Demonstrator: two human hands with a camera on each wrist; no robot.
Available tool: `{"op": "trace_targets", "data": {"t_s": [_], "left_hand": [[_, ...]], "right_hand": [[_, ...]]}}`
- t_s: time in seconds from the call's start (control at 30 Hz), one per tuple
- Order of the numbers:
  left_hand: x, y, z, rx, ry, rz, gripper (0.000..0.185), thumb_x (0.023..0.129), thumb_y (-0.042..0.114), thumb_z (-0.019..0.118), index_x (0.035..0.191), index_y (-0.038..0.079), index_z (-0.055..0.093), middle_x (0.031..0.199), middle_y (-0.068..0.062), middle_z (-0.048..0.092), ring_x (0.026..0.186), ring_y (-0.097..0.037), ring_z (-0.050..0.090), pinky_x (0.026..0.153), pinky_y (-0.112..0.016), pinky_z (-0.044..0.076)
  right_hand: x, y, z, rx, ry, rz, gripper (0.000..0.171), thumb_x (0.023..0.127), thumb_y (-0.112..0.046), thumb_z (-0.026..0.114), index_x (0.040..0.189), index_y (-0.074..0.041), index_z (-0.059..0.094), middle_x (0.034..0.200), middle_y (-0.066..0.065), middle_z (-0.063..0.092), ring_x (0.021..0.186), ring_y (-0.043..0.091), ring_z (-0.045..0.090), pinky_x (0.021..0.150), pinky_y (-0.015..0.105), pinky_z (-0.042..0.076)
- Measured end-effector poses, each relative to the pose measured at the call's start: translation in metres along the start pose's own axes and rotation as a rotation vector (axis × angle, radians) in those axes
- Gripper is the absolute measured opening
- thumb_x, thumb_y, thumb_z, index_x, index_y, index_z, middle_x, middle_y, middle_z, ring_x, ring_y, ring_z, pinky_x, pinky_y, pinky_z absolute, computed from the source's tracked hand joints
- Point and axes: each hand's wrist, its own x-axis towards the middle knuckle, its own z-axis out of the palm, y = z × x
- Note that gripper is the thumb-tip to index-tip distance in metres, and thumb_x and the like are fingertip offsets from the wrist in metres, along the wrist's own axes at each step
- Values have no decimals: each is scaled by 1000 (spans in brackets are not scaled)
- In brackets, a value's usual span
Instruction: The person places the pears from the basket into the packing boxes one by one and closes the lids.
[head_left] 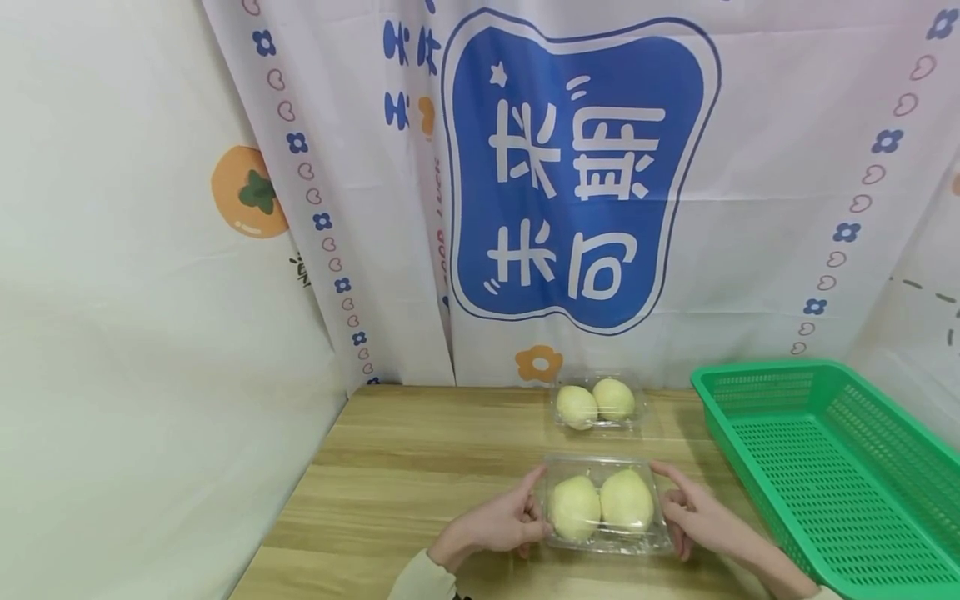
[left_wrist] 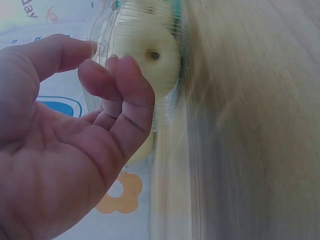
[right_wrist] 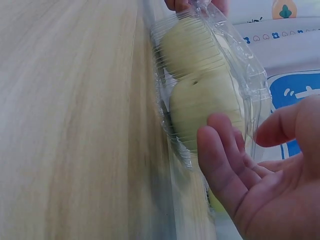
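A clear plastic clamshell box (head_left: 609, 543) with two pale yellow pears (head_left: 627, 502) inside sits low over the wooden table in the head view. At its left end my left hand (head_left: 501, 518) holds the edge, the index finger at the far corner and the thumb at the near one. My right hand (head_left: 693, 515) grips the opposite end, index finger on the far right corner, other fingers curled against the side. Close up, the left thumb (left_wrist: 75, 52) lies at the lid's rim, and the right fingers (right_wrist: 222, 160) overlap the box wall. The lid looks closed.
Behind, against the curtain, stands a second clear box (head_left: 641, 408) with two pears (head_left: 577, 407). A green plastic basket (head_left: 787, 508) takes up the table's right side. White printed cloth (head_left: 405, 317) hangs at the back and a white wall cloth (head_left: 150, 375) at the left.
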Motion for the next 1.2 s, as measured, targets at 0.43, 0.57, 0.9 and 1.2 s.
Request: {"op": "trace_targets", "data": {"t_s": [0.43,0.57,0.9,1.2], "left_hand": [[1,-2,-4,97,-62,79,94,96,12,61,156,5,-12,80,4,53,57,-5,52,57,-39,60],[2,-2,-6,107,-57,91,93,96,11,60,156,4,-11,79,4,53,55,-3,51,54,-37,60],[1,-2,-3,113,-36,53,93,95,13,61,156,5,-10,76,6,53,52,-3,50,48,-24,54],[0,1,-2,116,-18,15,94,94,11,60,156,5,-10,76,6,53,52,-4,49,48,-23,53]], "right_hand": [[-8,5,-5,67,-181,-47,88,94,-1,48,152,0,-18,84,8,59,60,9,63,55,31,56],[-10,3,-6,37,-198,7,93,94,-6,51,153,-7,-21,88,15,60,58,12,63,55,28,53],[-9,0,2,159,-227,106,99,95,-7,51,150,-16,-30,74,3,61,52,9,56,52,27,54],[-12,3,1,222,-267,90,96,98,-8,49,149,-18,-32,73,0,61,52,7,56,51,18,50]]}}
